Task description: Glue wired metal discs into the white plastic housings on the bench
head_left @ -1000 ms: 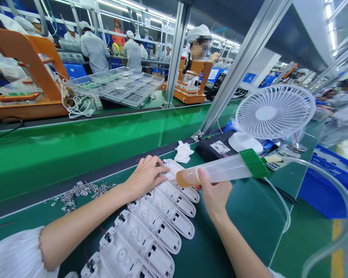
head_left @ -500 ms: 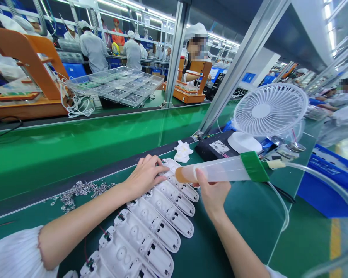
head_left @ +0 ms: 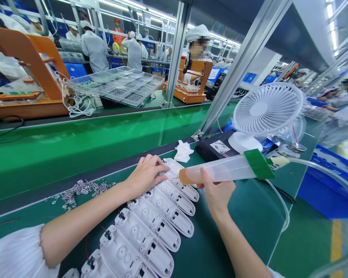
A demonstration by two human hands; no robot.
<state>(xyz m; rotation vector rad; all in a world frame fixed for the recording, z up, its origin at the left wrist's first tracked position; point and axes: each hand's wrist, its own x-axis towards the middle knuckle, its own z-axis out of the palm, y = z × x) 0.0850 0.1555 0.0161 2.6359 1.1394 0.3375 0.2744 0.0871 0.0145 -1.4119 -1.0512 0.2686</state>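
A dispensing syringe [head_left: 229,170] with a translucent barrel, amber contents at its tip end and a green-taped rear is gripped in my right hand [head_left: 219,195]. Its tip points left over the far end of a row of white plastic housings [head_left: 153,243], which lie side by side, hollow side up. My left hand [head_left: 145,175] rests on the upper ends of the far housings, thumb and forefinger apart, the fingertips touching a housing near the tip. Small metal parts [head_left: 81,191] lie piled left of that forearm.
A crumpled white tissue [head_left: 183,151] lies beyond the housings. At the back right, a white fan [head_left: 266,110] stands by a black box [head_left: 210,148]. A clear hose [head_left: 321,166] trails from the syringe. Metal posts [head_left: 176,54] and an orange fixture [head_left: 191,94] stand behind.
My right hand has drawn the syringe slightly to the right, away from my left fingers. My left hand and the housings have hardly moved.
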